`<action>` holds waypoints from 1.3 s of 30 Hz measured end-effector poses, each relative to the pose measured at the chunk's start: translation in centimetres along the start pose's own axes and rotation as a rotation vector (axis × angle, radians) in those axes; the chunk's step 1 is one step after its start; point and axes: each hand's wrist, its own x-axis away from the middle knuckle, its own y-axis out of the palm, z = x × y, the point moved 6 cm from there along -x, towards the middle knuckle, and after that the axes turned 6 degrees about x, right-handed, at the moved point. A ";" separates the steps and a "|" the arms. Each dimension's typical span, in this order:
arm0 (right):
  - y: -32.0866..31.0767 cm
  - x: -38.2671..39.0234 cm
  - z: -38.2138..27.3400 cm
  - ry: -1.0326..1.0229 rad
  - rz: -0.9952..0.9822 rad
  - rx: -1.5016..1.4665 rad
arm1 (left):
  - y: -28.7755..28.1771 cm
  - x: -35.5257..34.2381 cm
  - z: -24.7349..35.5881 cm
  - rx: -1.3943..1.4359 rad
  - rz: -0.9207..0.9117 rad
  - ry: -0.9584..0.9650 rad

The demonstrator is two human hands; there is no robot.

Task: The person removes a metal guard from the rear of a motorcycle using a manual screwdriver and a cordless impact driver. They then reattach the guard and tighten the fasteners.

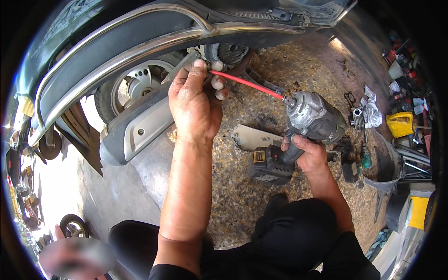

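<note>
My right hand [308,151] is wrapped round the handle of a black and grey cordless impact driver [311,114], its battery pack at the bottom. From its chuck a long red driver bit [247,84] runs up and left to the fingertips of my left hand [196,98]. The fingers of that hand are curled in a pinch at the bit's tip, beside the muffler's front end; what they hold there is hidden. The grey and black muffler [144,133] of a scooter lies left of my wrist, in front of the spoked-alloy wheel [140,84].
Chrome rail and dark body panels of the scooter [121,35] arch overhead. A grey plate [256,137] lies on the speckled floor. To the right are a cylinder-like metal part [358,120], crumpled foil [371,109], a yellow container [400,124] and a bucket [385,179].
</note>
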 end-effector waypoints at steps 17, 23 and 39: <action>1.3 0.4 -2.6 -0.072 0.062 0.032 | -0.3 -0.1 1.0 0.135 -0.011 0.004; 0.4 1.1 -1.8 -0.093 0.038 0.084 | 0.1 -0.2 1.3 0.004 -0.067 -0.045; 1.0 1.9 -6.1 -0.207 -0.113 0.676 | 1.0 -0.5 2.1 0.088 -0.064 -0.076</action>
